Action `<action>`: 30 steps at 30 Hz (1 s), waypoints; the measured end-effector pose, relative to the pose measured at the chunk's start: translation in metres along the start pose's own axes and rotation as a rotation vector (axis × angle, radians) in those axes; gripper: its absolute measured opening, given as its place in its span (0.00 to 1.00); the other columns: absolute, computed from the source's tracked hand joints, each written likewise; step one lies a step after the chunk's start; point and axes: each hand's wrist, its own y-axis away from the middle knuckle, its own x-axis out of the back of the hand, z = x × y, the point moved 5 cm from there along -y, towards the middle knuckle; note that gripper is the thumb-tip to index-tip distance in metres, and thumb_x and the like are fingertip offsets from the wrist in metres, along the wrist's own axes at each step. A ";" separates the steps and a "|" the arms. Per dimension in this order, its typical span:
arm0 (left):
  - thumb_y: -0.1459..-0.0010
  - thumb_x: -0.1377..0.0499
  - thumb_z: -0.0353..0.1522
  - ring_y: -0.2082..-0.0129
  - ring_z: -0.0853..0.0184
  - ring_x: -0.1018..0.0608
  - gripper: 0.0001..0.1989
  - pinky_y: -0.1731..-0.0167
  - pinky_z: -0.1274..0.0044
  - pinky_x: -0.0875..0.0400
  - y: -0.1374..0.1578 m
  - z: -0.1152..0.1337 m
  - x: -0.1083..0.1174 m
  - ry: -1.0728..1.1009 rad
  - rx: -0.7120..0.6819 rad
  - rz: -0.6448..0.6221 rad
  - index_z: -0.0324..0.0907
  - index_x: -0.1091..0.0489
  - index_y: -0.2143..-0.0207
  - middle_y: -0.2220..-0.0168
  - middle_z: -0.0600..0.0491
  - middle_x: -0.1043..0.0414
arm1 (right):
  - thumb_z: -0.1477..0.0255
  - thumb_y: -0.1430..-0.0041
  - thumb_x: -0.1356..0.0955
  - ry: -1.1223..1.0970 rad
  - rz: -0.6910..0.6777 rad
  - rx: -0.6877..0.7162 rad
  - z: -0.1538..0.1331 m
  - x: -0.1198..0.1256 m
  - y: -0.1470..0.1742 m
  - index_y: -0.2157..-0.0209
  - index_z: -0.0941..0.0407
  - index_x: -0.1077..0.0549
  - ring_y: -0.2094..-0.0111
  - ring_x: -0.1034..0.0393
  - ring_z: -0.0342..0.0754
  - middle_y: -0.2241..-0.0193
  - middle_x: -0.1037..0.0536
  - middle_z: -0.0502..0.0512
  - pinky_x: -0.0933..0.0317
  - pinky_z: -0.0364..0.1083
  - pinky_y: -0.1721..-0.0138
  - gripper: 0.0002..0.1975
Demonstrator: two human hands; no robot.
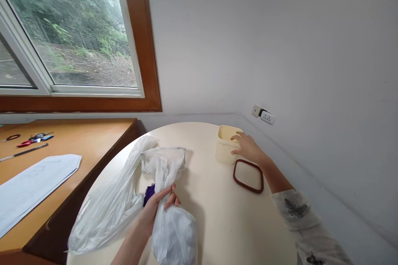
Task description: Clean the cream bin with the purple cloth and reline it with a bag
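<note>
My left hand (163, 201) is closed around the gathered neck of a white plastic bag (174, 232). The bag's lower part bulges over the near side of the round cream table (217, 223), and its contents are hidden. At the far right of the table, my right hand (248, 147) grips the rim of a cream plastic container (224, 151), fingers over the opening and thumb on the outer wall. Just in front of the container lies a brown rounded-square ring (235, 176), possibly a lid's edge. Something purple (149, 193) shows beside my left hand.
Another limp white plastic bag (108, 207) spreads along the table's left side. On the wooden desk (102, 132) lie papers (34, 190), a pen (25, 152) and keys (37, 136). Walls stand close behind and to the right, with a socket (268, 117).
</note>
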 end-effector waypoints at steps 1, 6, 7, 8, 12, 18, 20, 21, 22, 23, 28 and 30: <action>0.45 0.45 0.29 0.78 0.69 0.30 0.04 0.63 0.76 0.35 0.000 0.000 -0.001 -0.038 -0.008 0.011 0.39 0.34 0.72 0.89 0.60 0.45 | 0.66 0.49 0.33 -0.014 0.046 0.019 -0.006 0.003 0.003 0.47 0.54 0.39 0.41 0.51 0.57 0.41 0.46 0.61 0.61 0.59 0.42 0.26; 0.47 0.42 0.36 0.80 0.69 0.29 0.09 0.66 0.76 0.36 0.003 0.007 -0.020 -0.278 0.009 0.003 0.39 0.34 0.73 0.90 0.61 0.44 | 0.67 0.46 0.35 -0.158 0.106 0.315 -0.075 0.012 0.025 0.43 0.49 0.47 0.39 0.53 0.51 0.42 0.43 0.56 0.64 0.57 0.40 0.30; 0.48 0.41 0.36 0.80 0.69 0.29 0.10 0.67 0.76 0.36 0.004 0.008 -0.026 -0.333 0.029 -0.015 0.38 0.34 0.74 0.90 0.61 0.43 | 0.69 0.47 0.34 -0.165 0.066 0.405 -0.095 0.011 0.031 0.42 0.48 0.48 0.39 0.54 0.50 0.42 0.43 0.56 0.65 0.57 0.40 0.31; 0.49 0.41 0.37 0.81 0.69 0.29 0.10 0.67 0.76 0.36 0.005 0.009 -0.032 -0.390 0.057 -0.036 0.38 0.35 0.74 0.90 0.61 0.43 | 0.71 0.48 0.33 -0.160 0.022 0.491 -0.115 0.008 0.038 0.41 0.48 0.50 0.39 0.56 0.50 0.40 0.45 0.56 0.66 0.57 0.40 0.34; 0.48 0.43 0.38 0.82 0.67 0.29 0.11 0.69 0.74 0.36 0.009 0.009 -0.056 -0.614 0.195 -0.145 0.38 0.34 0.75 0.91 0.60 0.41 | 0.71 0.51 0.31 -0.116 -0.113 0.757 -0.177 -0.007 0.060 0.39 0.44 0.56 0.36 0.71 0.55 0.37 0.58 0.55 0.69 0.61 0.41 0.42; 0.47 0.46 0.37 0.83 0.68 0.29 0.10 0.68 0.73 0.34 0.018 0.002 -0.070 -0.838 0.364 -0.272 0.41 0.35 0.76 0.90 0.60 0.39 | 0.71 0.56 0.30 -0.105 -0.226 0.890 -0.200 -0.043 0.061 0.62 0.55 0.27 0.37 0.64 0.56 0.40 0.47 0.58 0.74 0.60 0.41 0.15; 0.46 0.47 0.36 0.83 0.69 0.30 0.09 0.68 0.74 0.34 0.023 0.005 -0.068 -0.905 0.340 -0.257 0.41 0.36 0.76 0.90 0.61 0.39 | 0.75 0.53 0.33 -0.124 -0.236 0.840 -0.191 -0.050 0.057 0.71 0.57 0.26 0.39 0.56 0.53 0.44 0.38 0.60 0.74 0.59 0.40 0.05; 0.46 0.47 0.36 0.83 0.70 0.30 0.09 0.69 0.74 0.34 0.025 0.008 -0.066 -0.953 0.318 -0.240 0.41 0.36 0.76 0.90 0.61 0.39 | 0.77 0.52 0.35 -0.149 -0.236 0.809 -0.185 -0.051 0.056 0.73 0.57 0.27 0.40 0.53 0.52 0.46 0.35 0.59 0.74 0.58 0.40 0.05; 0.46 0.47 0.36 0.83 0.70 0.30 0.09 0.70 0.75 0.34 0.028 0.012 -0.065 -1.008 0.291 -0.222 0.41 0.36 0.75 0.89 0.61 0.39 | 0.78 0.52 0.36 -0.179 -0.238 0.782 -0.180 -0.051 0.056 0.74 0.57 0.27 0.40 0.50 0.51 0.48 0.32 0.59 0.74 0.58 0.40 0.06; 0.45 0.48 0.36 0.83 0.70 0.30 0.09 0.71 0.76 0.34 0.031 0.016 -0.064 -1.065 0.261 -0.207 0.41 0.35 0.73 0.89 0.61 0.39 | 0.79 0.53 0.37 -0.210 -0.245 0.763 -0.174 -0.049 0.056 0.75 0.57 0.27 0.41 0.49 0.50 0.49 0.31 0.58 0.74 0.57 0.40 0.07; 0.41 0.52 0.33 0.76 0.70 0.28 0.23 0.67 0.76 0.34 0.046 0.040 -0.076 -1.314 0.096 -0.172 0.45 0.48 0.43 0.84 0.62 0.37 | 0.80 0.54 0.39 -0.341 -0.337 0.682 -0.154 -0.031 0.060 0.73 0.55 0.28 0.45 0.41 0.48 0.55 0.27 0.54 0.68 0.54 0.40 0.10; 0.40 0.55 0.31 0.73 0.70 0.27 0.26 0.66 0.77 0.35 0.052 0.046 -0.087 -1.424 0.057 -0.228 0.48 0.54 0.40 0.81 0.60 0.35 | 0.82 0.55 0.40 -0.366 -0.377 0.637 -0.149 -0.021 0.060 0.74 0.55 0.30 0.54 0.34 0.47 0.64 0.24 0.52 0.59 0.52 0.42 0.11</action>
